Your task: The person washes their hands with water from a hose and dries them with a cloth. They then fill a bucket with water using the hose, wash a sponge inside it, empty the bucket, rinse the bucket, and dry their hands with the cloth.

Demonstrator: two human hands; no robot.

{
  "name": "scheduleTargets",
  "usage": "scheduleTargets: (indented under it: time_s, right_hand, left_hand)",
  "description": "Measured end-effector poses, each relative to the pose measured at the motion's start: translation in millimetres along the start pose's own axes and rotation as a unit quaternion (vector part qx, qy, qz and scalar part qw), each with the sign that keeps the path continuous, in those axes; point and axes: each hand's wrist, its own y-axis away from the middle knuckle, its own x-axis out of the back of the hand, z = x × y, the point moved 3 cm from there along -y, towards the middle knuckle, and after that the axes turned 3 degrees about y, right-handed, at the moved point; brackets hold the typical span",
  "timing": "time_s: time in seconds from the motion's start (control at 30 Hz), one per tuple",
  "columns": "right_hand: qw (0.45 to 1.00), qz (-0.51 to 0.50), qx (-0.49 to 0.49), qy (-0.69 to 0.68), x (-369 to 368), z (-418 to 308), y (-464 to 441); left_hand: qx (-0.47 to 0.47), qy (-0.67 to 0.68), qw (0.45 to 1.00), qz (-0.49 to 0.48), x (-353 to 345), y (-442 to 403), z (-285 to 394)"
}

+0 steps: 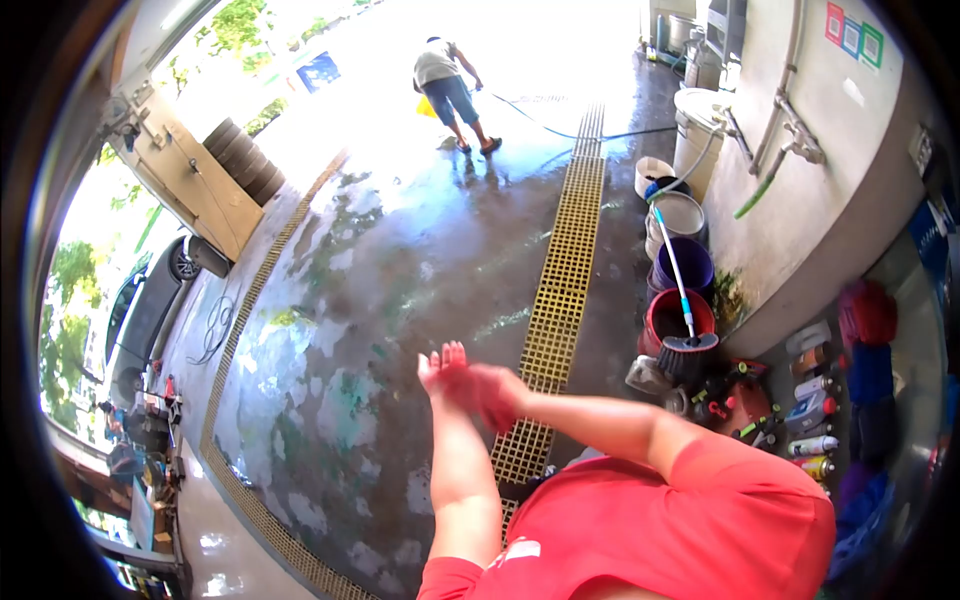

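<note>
1. Nearest, the two bare forearms meet in front of the red shirt [650, 520], the left one rising from six o'clock, the right one reaching in from about four.
2. The red cloth [486, 398] is where they meet, lying across the base of the left hand [436, 373]. Blurred as it is, its long axis seems to slant from ten o'clock to four.
3. The right hand [513, 392] is the nearer: the cloth is bunched against it, on its nine o'clock side, and its fingers appear closed on the fabric, though blur hides the exact grip.
4. From the left fingers, the cloth lies towards four or five o'clock. Those fingers are open and raised, pointing roughly to twelve, and grip nothing.
5. Beyond, taking the joined hands as the clock's centre, a yellow floor grate [563, 300] runs off towards one over the wet floor [400, 300].
6. Between two and three o'clock stands a red bucket [655, 322] with a long-handled brush [670, 250] leaning over it; bottles [812, 445] sit just past three.
7. Farther, a dark car [150, 305] is between nine and ten, and stacked tyres [240, 160] are between ten and eleven.
8. Farther out at twelve, another person [437, 65] bends forward near a hose [560, 130] trailing towards one.
</note>
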Motion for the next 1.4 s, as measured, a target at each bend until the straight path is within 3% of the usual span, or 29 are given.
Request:
scheduleTargets:
  time_s: [0.03, 0.07, 0.17, 0.27, 0.37, 0.43, 0.47, 0.5, 0.53, 0.67, 0.7, 0.77, 0.8, 0.87, 0.93, 0.97, 1.0, 1.03, 1.07, 1.13, 1.17, 1.2, 1.23, 1.27, 1.3, 1.33, 1.37, 1.4]
  right_hand:
    - [0.971, -0.001, 0.091, 0.223, 8.9, 3.1, -11.3]
    - [0.908, -0.004, 0.179, 0.378, 11.0, 2.6, -5.5]
    - [0.847, -0.095, 0.317, 0.416, -20.2, 3.5, 63.5]
    - [0.844, -0.179, 0.380, 0.333, -42.5, -4.4, 105.8]
    - [0.884, -0.046, 0.330, 0.328, -23.6, 8.8, 31.2]
    - [0.962, 0.022, 0.176, 0.207, 0.5, 6.0, -33.4]
    - [0.986, 0.040, 0.108, 0.118, 7.0, 2.2, -53.9]
    - [0.993, 0.056, 0.077, 0.064, 5.9, -1.7, -61.7]
    - [0.997, 0.057, 0.047, 0.001, 7.9, -6.3, -64.8]
    - [0.969, 0.058, -0.053, -0.234, 25.6, -17.4, -69.7]
    - [0.960, 0.056, -0.068, -0.267, 30.8, -18.9, -69.7]
    - [0.956, 0.056, -0.076, -0.278, 39.6, -20.4, -67.7]
    - [0.957, 0.056, -0.076, -0.275, 44.5, -21.6, -66.7]
    - [0.993, 0.078, 0.084, -0.032, 61.2, -30.0, -66.2]
    - [0.944, 0.086, 0.238, 0.209, 65.6, -35.7, -65.7]
    - [0.899, 0.084, 0.274, 0.331, 62.9, -30.7, -63.4]
    - [0.845, 0.061, 0.281, 0.450, 49.3, -23.7, -54.5]
    - [0.791, 0.020, 0.275, 0.546, 26.3, -7.6, -39.6]
    - [0.742, -0.033, 0.270, 0.613, 0.5, 5.2, -20.6]
    - [0.707, -0.090, 0.277, 0.644, -53.1, -7.4, 37.9]
    - [0.710, -0.134, 0.333, 0.606, -79.1, -20.3, 66.6]
    - [0.724, -0.196, 0.436, 0.497, -101.1, -33.3, 92.9]
    - [0.707, -0.269, 0.525, 0.391, -121.4, -45.3, 120.1]
    - [0.670, -0.309, 0.523, 0.427, -135.2, -54.9, 131.5]
    - [0.632, -0.352, 0.516, 0.458, -138.7, -61.9, 133.6]
    - [0.649, -0.360, 0.499, 0.448, -128.4, -72.0, 118.7]
    - [0.651, -0.323, 0.347, 0.592, -112.9, -81.3, 83.1]
    - [0.617, -0.271, 0.185, 0.715, -97.9, -81.6, 60.2]
  left_hand:
    - [-0.035, -0.056, 0.996, -0.056, -4.6, -15.8, 6.4]
    - [-0.034, 0.052, 0.998, -0.011, -29.6, -1.9, -1.1]
    - [-0.094, 0.087, 0.984, -0.126, -74.8, 17.8, 20.9]
    - [-0.130, 0.117, 0.976, -0.126, -94.3, 28.6, 32.4]
    - [-0.095, 0.081, 0.972, -0.199, -97.0, 37.9, 12.2]
    - [-0.067, 0.011, 0.978, -0.196, -81.9, 37.6, -15.2]
    - [-0.048, -0.032, 0.956, -0.286, -65.2, 14.2, -19.3]
    - [-0.113, -0.158, 0.940, -0.280, -63.1, 20.7, -27.9]
    - [-0.138, -0.273, 0.881, -0.360, -74.5, 62.0, -42.1]
    - [-0.141, -0.387, 0.831, -0.373, -77.2, 110.0, -73.9]
    - [-0.153, -0.481, 0.784, -0.361, -73.1, 119.1, -76.4]
    - [-0.150, -0.590, 0.710, -0.355, -60.8, 134.6, -77.2]
    - [-0.142, -0.592, 0.705, -0.365, -49.9, 134.4, -75.7]
    - [-0.137, -0.586, 0.706, -0.373, -31.1, 129.3, -69.8]
    - [-0.077, -0.683, 0.612, -0.392, -27.3, 136.5, -57.1]
    - [-0.077, -0.681, 0.616, -0.389, -26.8, 139.2, -57.1]
    - [-0.078, -0.889, 0.366, -0.265, -39.1, 157.4, -60.0]
    - [-0.068, -0.989, 0.071, -0.112, -43.7, 166.3, -56.0]
    - [-0.186, -0.976, -0.036, -0.104, -11.9, 136.0, -52.4]
    - [-0.276, -0.948, -0.115, -0.114, 9.7, 113.6, -53.0]
    - [-0.248, -0.955, -0.088, -0.136, -1.3, 119.1, -53.8]
    - [-0.269, -0.939, -0.176, -0.124, 18.6, 76.6, -50.2]
    - [-0.218, -0.939, -0.255, -0.077, 19.3, 74.5, -52.3]
    - [-0.172, -0.945, -0.275, -0.042, 15.2, 77.1, -56.3]
    - [-0.195, -0.943, -0.266, -0.052, 13.5, 81.9, -59.9]
    - [-0.234, -0.916, -0.319, -0.067, 8.4, 93.3, -66.0]
    - [-0.264, -0.911, -0.309, -0.061, 5.0, 91.7, -71.3]
    - [-0.334, -0.916, -0.186, -0.120, 11.3, 88.0, -68.7]
